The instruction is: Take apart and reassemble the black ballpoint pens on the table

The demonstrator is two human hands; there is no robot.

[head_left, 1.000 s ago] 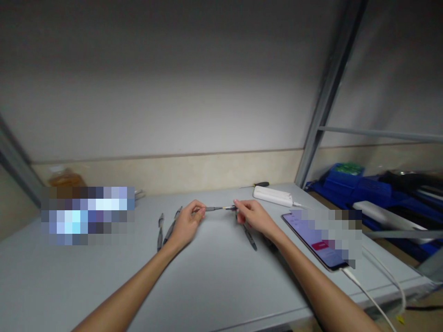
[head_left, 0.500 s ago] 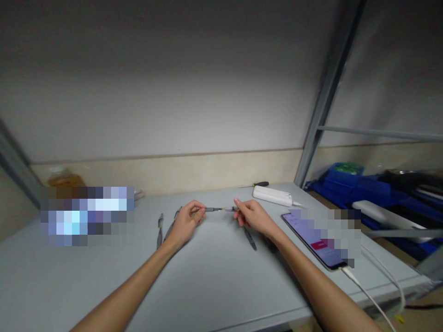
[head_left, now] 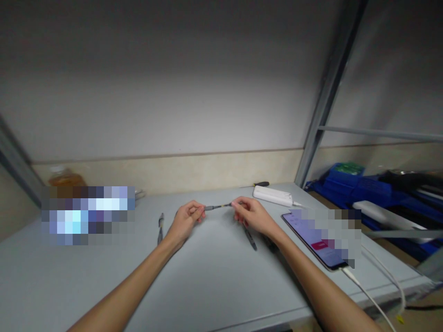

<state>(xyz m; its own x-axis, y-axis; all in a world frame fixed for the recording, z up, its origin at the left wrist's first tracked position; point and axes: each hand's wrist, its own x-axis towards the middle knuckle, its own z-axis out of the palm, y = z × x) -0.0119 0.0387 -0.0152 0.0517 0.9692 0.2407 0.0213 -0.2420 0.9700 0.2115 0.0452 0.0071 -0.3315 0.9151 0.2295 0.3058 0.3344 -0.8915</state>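
Above the middle of the grey tabletop, a thin pen (head_left: 210, 208) spans the gap between my two hands. Its left end is a thicker grey section, and a slimmer dark length runs from there to the right. My left hand (head_left: 187, 222) is closed around the grey end. The fingertips of my right hand (head_left: 249, 213) pinch the far end, partly hiding it. Beside my left wrist lies another grey pen (head_left: 160, 226), partly covered by the arm. Below my right hand a dark pen (head_left: 250, 240) rests on the tabletop.
A smartphone (head_left: 311, 240) with a white cable lies right of my right forearm. Behind it are a white power bank (head_left: 272, 195) and a screwdriver (head_left: 261, 184). Blue bins (head_left: 360, 184) stand beyond the metal post (head_left: 321, 101). A bottle (head_left: 65, 177) and a pixelated patch are at left.
My right hand has risen slightly and shifted a little left along the pen, whose right end now tilts upward. My left hand has barely moved and keeps its hold.
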